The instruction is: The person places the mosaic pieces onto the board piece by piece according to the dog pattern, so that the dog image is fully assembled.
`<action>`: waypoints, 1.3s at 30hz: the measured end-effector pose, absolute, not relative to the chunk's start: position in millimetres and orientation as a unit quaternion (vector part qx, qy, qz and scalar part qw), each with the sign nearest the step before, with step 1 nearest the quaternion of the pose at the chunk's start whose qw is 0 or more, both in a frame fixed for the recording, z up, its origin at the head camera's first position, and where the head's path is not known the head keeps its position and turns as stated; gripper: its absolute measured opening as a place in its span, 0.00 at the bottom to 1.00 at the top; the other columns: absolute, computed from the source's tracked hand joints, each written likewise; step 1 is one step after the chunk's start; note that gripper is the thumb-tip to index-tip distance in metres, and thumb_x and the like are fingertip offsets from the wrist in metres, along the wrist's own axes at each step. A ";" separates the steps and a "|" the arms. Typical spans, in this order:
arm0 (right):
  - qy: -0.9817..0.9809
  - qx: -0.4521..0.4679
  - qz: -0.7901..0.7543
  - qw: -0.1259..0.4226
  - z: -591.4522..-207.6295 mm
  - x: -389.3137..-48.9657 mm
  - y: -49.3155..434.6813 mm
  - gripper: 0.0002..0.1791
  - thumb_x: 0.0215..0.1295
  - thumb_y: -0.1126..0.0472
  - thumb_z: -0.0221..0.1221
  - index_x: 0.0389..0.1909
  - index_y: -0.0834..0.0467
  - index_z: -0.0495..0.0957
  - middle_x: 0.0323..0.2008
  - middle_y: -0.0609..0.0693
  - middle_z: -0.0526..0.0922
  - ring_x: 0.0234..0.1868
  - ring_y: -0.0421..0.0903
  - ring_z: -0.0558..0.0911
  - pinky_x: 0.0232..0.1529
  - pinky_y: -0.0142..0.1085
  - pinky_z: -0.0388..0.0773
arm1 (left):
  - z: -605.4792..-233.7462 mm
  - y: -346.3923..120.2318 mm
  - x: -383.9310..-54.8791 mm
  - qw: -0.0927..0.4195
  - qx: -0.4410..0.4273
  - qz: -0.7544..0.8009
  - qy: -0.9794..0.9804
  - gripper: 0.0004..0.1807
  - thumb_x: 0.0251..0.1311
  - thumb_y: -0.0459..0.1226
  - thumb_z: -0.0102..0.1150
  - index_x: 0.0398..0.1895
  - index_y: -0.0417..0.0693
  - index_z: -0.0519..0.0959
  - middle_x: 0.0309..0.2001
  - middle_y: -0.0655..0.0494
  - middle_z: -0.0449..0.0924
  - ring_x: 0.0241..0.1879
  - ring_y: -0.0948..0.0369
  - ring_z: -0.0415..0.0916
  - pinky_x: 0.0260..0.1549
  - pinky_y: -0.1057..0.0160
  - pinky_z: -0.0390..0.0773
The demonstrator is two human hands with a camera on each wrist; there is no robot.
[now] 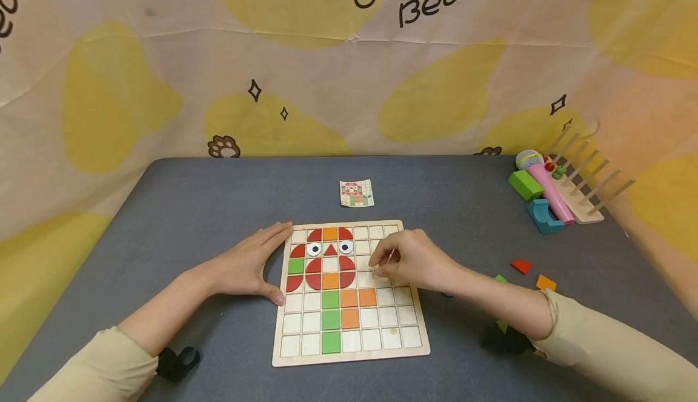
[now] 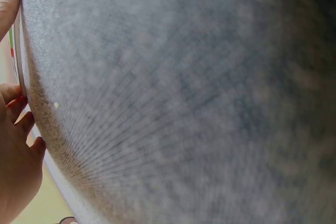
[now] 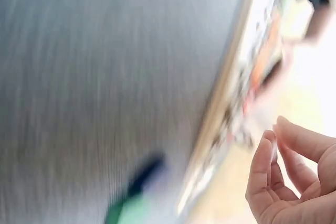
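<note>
A wooden grid board (image 1: pixel 417 344) lies on the table, with red curved pieces, green squares (image 1: pixel 330 319), orange squares (image 1: pixel 349 318) and two eye pieces (image 1: pixel 313 249) set in it. My left hand (image 1: pixel 245 262) rests along the board's left edge, thumb spread from the fingers. Over the right half of the board hovers my right hand (image 1: pixel 414 259), its fingers loosely bent and thumb and index tips close together. No piece shows between these fingertips (image 3: pixel 269 136) in the right wrist view. The left wrist view catches mostly table and part of my left hand (image 2: pixel 9 3).
Behind the board lies a small picture card (image 1: pixel 357 193). Loose pieces, among them a red one (image 1: pixel 520 266) and an orange one (image 1: pixel 546 282), lie beside my right forearm. A pink toy microphone (image 1: pixel 551 193), a green block (image 1: pixel 526 184), a teal arch (image 1: pixel 545 217) and a pegged rack (image 1: pixel 589 213) stand back right.
</note>
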State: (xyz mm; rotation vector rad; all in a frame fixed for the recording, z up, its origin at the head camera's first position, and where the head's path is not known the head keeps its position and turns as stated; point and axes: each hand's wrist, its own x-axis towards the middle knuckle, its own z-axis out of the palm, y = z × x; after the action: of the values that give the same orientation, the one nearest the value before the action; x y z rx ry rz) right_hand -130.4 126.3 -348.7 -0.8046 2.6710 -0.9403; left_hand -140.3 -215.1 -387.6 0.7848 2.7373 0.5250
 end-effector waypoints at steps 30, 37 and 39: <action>0.861 -0.265 -0.353 0.253 -348.9 -168.3 378.1 0.09 0.60 0.66 0.66 0.39 0.62 0.78 0.29 0.42 0.83 0.28 0.41 0.82 0.31 0.30 0.82 | -389.0 -214.6 -141.7 0.128 0.264 0.176 0.940 0.73 0.29 0.71 0.72 0.79 0.49 0.50 0.80 0.48 0.48 0.79 0.44 0.46 0.75 0.38 0.52; 0.848 -0.287 -0.336 0.292 -359.0 -165.7 401.6 0.10 0.56 0.67 0.69 0.35 0.59 0.77 0.25 0.51 0.78 0.26 0.40 0.77 0.25 0.30 0.75 | -388.9 -214.9 -141.2 0.127 0.264 0.175 0.940 0.73 0.30 0.71 0.72 0.79 0.48 0.50 0.80 0.48 0.48 0.79 0.44 0.46 0.75 0.38 0.53; 0.847 -0.300 -0.334 0.285 -362.2 -164.6 402.6 0.12 0.54 0.67 0.70 0.35 0.58 0.77 0.25 0.53 0.76 0.27 0.40 0.76 0.24 0.30 0.73 | -389.0 -215.4 -141.0 0.128 0.263 0.176 0.940 0.73 0.30 0.71 0.72 0.79 0.48 0.49 0.80 0.48 0.48 0.79 0.44 0.46 0.75 0.38 0.53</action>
State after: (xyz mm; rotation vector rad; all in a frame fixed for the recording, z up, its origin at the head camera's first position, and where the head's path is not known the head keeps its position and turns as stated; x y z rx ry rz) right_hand -164.6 402.6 -362.2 -0.8014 2.2658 -0.8919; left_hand -141.0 -215.4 -389.0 0.7645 2.7335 0.5119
